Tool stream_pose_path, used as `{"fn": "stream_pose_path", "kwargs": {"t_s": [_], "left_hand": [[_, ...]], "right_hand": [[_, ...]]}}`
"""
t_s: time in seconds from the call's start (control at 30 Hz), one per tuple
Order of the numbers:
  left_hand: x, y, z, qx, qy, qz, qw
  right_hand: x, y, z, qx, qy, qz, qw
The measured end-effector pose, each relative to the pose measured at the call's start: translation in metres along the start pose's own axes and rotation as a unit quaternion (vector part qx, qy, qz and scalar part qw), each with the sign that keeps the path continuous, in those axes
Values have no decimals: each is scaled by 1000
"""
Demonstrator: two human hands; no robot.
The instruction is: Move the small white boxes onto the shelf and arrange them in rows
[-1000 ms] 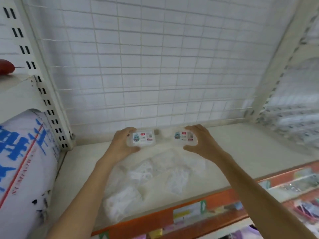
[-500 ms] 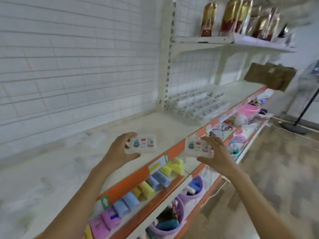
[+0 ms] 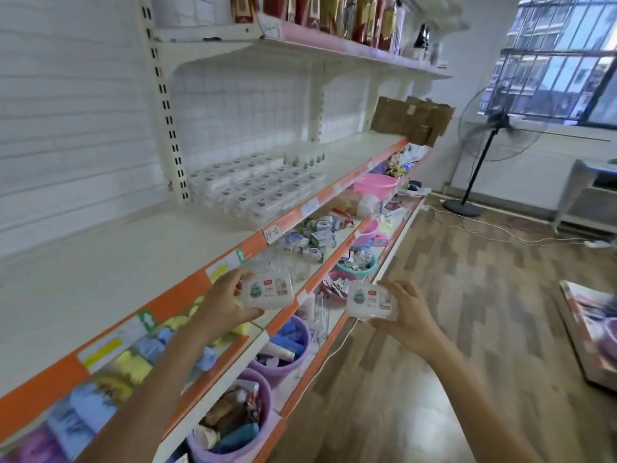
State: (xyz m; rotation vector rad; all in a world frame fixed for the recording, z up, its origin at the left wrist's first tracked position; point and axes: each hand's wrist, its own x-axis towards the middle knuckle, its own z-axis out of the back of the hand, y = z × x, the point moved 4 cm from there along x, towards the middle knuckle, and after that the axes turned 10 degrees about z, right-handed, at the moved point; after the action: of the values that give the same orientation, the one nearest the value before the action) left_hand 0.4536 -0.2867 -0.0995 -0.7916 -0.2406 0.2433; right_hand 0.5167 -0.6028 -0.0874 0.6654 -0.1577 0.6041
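Note:
My left hand (image 3: 222,304) grips a small white box (image 3: 267,293) with a red and teal label, held in the air just in front of the shelf's orange front edge. My right hand (image 3: 409,314) holds a second small white box (image 3: 369,299) of the same kind, out over the aisle. Further along the cream shelf (image 3: 110,275), beyond a slotted upright, several more small white boxes (image 3: 257,187) lie in rows.
Lower shelves hold purple buckets (image 3: 233,426), a pink basin (image 3: 375,184) and loose packets. An upper shelf (image 3: 350,50) carries bottles. A cardboard box (image 3: 412,120) sits at the shelf's far end. A standing fan (image 3: 484,145) and cables are on the wooden floor.
The view has swung right from the shelf's back grid to look down the aisle. Both hands have lifted their boxes off the shelf and carried them out past its front edge.

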Motion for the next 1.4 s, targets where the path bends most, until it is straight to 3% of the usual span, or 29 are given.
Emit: {"fn": "stream_pose_path", "kwargs": {"t_s": [0.27,0.6,0.83,1.1,1.4], "left_hand": [[75,-34,-24,23,-10,-3,1000],[235,-53,-2,-1,-102,29,994],[329,-47,14,48,-132,76,987],[399,-44,13,117,-126,159,972],[432,-43,-1,163,-141,260,941]], "right_hand": [[66,-79,13,-9,-11,-41,999],[259,-117,16,3,35,47,998],[397,-125,3,44,54,109,992],[543,-118,-42,96,142,194,966],[636,-102,-109,117,290,298,902]]}}
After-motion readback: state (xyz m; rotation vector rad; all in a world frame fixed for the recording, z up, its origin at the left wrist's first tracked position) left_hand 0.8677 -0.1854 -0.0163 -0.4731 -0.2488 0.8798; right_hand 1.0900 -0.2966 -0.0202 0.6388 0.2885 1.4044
